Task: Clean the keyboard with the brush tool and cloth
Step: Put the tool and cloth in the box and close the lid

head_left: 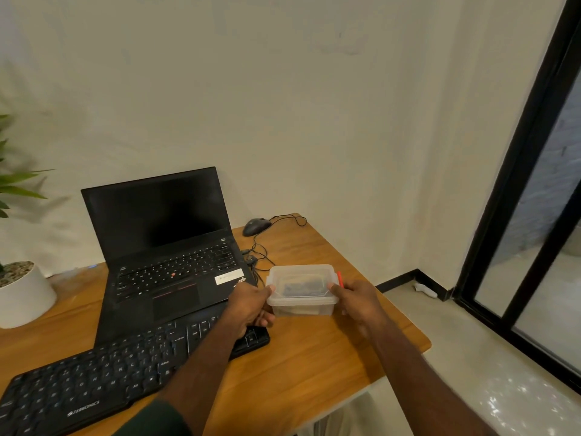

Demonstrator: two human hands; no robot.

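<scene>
- Head view: both hands grip a clear lidded box (301, 289) on the table (314, 366), left hand (251, 305) at its 9 o'clock side, right hand (356, 302) at 3 o'clock, thumbs on the lid.
- Keyboard (94, 382) lies at 7 o'clock from the box, under the left forearm.
- Laptop (166, 243) stands open at 10 o'clock; mouse (256, 225) at 12 o'clock.

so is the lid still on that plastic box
Yes, on: the lid sits flat across the box, held by both hands.
</scene>
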